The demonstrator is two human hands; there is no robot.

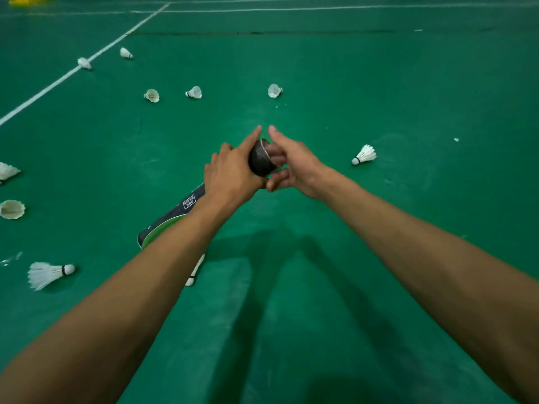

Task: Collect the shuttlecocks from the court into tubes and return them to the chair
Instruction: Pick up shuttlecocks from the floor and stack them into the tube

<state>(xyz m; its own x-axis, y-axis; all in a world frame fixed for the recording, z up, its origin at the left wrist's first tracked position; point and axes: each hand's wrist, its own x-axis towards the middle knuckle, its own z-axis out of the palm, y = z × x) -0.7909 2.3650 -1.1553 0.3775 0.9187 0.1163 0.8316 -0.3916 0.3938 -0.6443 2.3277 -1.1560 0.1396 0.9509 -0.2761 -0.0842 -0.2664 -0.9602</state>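
Fingers (275, 155) of right hand (294, 167) curled at the open mouth of the tube (260, 159), forefinger straight out past the rim; cannot tell whether pinching anything inside or only pressing down. Left hand (233, 177) wrapped round the tube just under the mouth, forefinger laid along it. Keep that grip firm and the mouth tilted up, so nothing slides back out. Press gently, cork end first, without crushing feathers. Draw the fingers clear before moving on. Nearest loose shuttlecock (364, 154) lying on the green floor (379, 258) to the right; more shuttlecocks (274, 91) ahead and off to the left. Chair not in view.
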